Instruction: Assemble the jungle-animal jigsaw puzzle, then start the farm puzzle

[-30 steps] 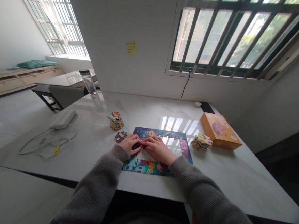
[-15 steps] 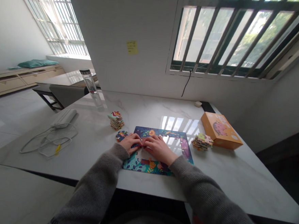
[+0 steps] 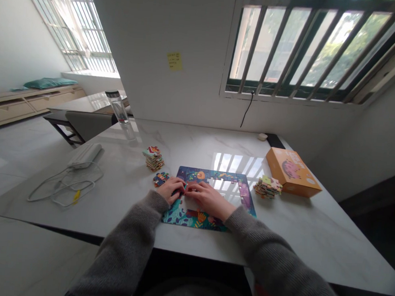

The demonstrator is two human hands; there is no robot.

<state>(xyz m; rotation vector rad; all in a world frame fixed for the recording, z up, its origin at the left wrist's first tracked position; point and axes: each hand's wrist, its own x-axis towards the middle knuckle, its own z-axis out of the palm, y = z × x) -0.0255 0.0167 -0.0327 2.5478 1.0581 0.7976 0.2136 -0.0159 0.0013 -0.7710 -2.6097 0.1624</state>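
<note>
Jigsaw puzzle (image 3: 178, 217), one, partly assembled: flat on the marble-patterned table (image 3: 111, 218), near its front edge, directly beneath both hands. Border joined, in blue, teal and purple with plant motifs; bare, glossy middle. No lettering legible on it.

Left hand (image 3: 171, 190): fingers bent, resting at the puzzle's left side. Right hand (image 3: 210, 199): laid over the left part of the middle, fingertips drawn together and almost meeting the left hand's. Whether either grips a piece cannot be told.

Stack of loose pieces (image 3: 153, 158): beyond the puzzle's upper left corner. Small pile of dark blue pieces (image 3: 160, 178): just beside the left hand. Second stack (image 3: 268, 187): right of the puzzle, close by the box.

Orange cardboard box (image 3: 293, 172): pink figure on the lid, pale lettering above it, too small to read.

Yellow sticky note (image 3: 174, 61): on the wall, several lines of dark writing, illegible.

Left grey sleeve (image 3: 128, 235): pale characters, cut off by the lower edge, unreadable.

White cable (image 3: 91, 184): far left, bearing a yellow tag (image 3: 77, 196), no text discernible.
</note>
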